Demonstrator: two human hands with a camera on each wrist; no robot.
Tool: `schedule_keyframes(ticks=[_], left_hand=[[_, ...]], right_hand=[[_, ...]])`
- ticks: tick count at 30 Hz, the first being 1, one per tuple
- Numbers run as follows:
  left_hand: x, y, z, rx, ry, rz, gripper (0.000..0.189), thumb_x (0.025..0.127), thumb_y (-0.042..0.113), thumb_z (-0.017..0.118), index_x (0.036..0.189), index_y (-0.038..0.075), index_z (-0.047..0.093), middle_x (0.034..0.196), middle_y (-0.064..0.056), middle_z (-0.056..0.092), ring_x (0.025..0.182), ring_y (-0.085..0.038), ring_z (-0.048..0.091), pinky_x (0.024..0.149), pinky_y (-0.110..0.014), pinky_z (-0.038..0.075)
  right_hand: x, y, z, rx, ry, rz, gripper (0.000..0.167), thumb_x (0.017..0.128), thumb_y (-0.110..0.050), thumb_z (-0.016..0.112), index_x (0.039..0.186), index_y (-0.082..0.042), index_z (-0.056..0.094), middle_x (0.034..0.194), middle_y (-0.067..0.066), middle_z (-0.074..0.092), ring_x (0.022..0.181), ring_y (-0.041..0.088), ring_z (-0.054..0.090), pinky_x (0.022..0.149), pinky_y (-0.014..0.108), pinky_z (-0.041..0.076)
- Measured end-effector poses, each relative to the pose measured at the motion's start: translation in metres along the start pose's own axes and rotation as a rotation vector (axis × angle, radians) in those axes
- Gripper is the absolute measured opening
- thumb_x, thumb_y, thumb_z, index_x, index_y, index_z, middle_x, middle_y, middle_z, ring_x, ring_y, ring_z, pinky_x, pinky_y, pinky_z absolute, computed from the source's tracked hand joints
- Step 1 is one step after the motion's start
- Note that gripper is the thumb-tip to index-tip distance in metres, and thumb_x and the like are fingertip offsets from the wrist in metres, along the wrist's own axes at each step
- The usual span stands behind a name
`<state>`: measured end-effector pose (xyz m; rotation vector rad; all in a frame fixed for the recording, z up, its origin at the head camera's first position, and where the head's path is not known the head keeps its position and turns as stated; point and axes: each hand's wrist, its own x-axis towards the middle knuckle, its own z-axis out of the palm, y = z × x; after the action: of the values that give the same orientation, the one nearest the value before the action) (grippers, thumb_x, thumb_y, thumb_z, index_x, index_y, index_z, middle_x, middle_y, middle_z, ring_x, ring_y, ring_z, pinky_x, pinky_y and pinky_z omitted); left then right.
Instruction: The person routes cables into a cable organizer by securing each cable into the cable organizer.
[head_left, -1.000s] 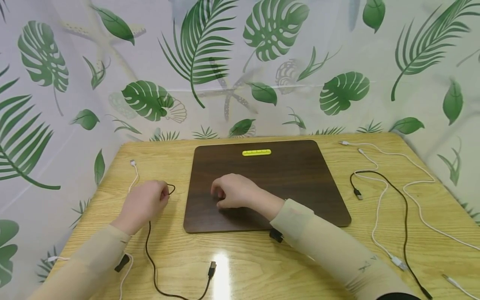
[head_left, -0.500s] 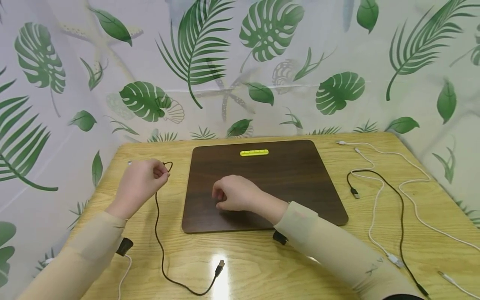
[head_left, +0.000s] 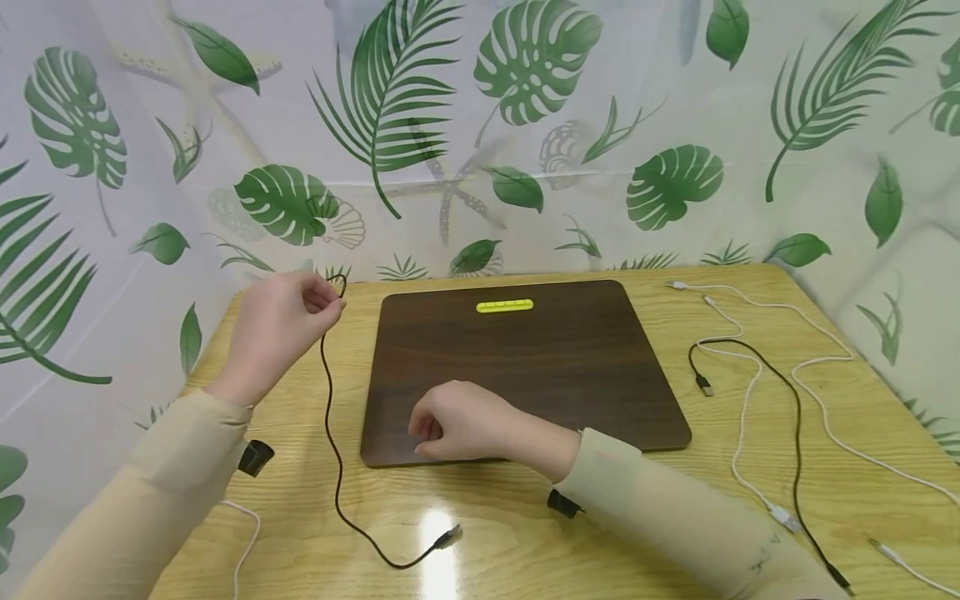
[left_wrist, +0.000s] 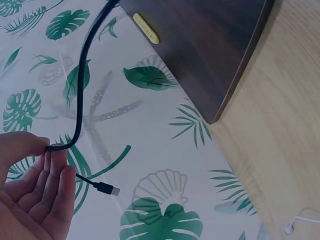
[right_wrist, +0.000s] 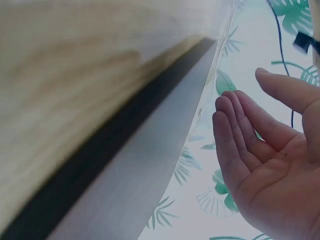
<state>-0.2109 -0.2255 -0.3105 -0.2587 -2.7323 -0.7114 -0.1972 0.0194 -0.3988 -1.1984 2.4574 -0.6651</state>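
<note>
Raised over the left of the table, my left hand pinches a black USB cable between thumb and fingers. In the left wrist view a small connector on a short length of the cable pokes out beyond the fingers. From the hand the cable hangs down, and its USB plug is near the front of the table. My right hand hovers over the front left of a dark brown board, fingers loosely bent, holding nothing. A yellow cable clip lies at the board's back edge.
On the right of the wooden table lie white cables and another black cable. A white cable lies at the front left, partly behind my sleeve. A leaf-patterned cloth hangs behind the table.
My left hand has risen and moved away from me with the black cable, drawing it straighter. Its USB plug has shifted right. The right hand has come slightly nearer the board's front edge.
</note>
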Motion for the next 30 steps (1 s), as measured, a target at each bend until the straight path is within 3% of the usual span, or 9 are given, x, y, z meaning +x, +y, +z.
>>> schedule_keyframes(ticks=[5, 9, 16, 22, 30], left_hand=[[0.005, 0.006, -0.008, -0.002, 0.051, 0.021, 0.015, 0.097, 0.012, 0.07, 0.093, 0.002, 0.079, 0.09, -0.017, 0.079, 0.08, -0.031, 0.074, 0.075, -0.042, 0.055], [0.011, 0.01, -0.013, 0.002, 0.085, 0.039, 0.014, 0.096, 0.013, 0.071, 0.093, 0.002, 0.079, 0.089, -0.017, 0.079, 0.08, -0.031, 0.075, 0.075, -0.04, 0.054], [0.015, 0.015, -0.019, 0.013, 0.134, 0.054, 0.015, 0.096, 0.014, 0.072, 0.094, 0.001, 0.078, 0.089, -0.019, 0.079, 0.079, -0.032, 0.075, 0.075, -0.041, 0.053], [0.018, 0.02, -0.02, 0.013, 0.164, 0.061, 0.014, 0.096, 0.014, 0.072, 0.095, 0.0, 0.077, 0.089, -0.018, 0.079, 0.078, -0.032, 0.076, 0.075, -0.038, 0.052], [0.021, 0.022, -0.023, 0.018, 0.198, 0.075, 0.014, 0.096, 0.012, 0.072, 0.095, -0.001, 0.077, 0.087, -0.018, 0.079, 0.077, -0.031, 0.075, 0.073, -0.036, 0.051]], right_hand=[[-0.005, -0.01, 0.012, -0.002, -0.051, -0.064, 0.017, 0.093, -0.023, 0.083, 0.104, -0.01, 0.082, 0.097, -0.001, 0.08, 0.083, 0.004, 0.07, 0.077, 0.015, 0.054], [-0.009, -0.02, 0.023, -0.083, -0.1, -0.111, 0.028, 0.09, -0.034, 0.086, 0.109, -0.013, 0.081, 0.098, -0.005, 0.077, 0.085, 0.0, 0.066, 0.078, 0.013, 0.051], [-0.018, -0.034, 0.037, -0.22, -0.162, -0.072, 0.05, 0.082, -0.049, 0.091, 0.12, -0.023, 0.07, 0.102, -0.01, 0.063, 0.076, -0.003, 0.055, 0.065, 0.014, 0.045], [-0.023, -0.031, 0.044, -0.292, -0.18, -0.042, 0.038, 0.079, -0.036, 0.092, 0.103, -0.026, 0.064, 0.089, -0.014, 0.054, 0.068, 0.002, 0.048, 0.055, 0.019, 0.041], [-0.029, -0.026, 0.047, -0.285, -0.146, -0.052, 0.03, 0.075, -0.004, 0.082, 0.086, -0.023, 0.062, 0.08, -0.014, 0.049, 0.069, 0.002, 0.043, 0.057, 0.019, 0.036]])
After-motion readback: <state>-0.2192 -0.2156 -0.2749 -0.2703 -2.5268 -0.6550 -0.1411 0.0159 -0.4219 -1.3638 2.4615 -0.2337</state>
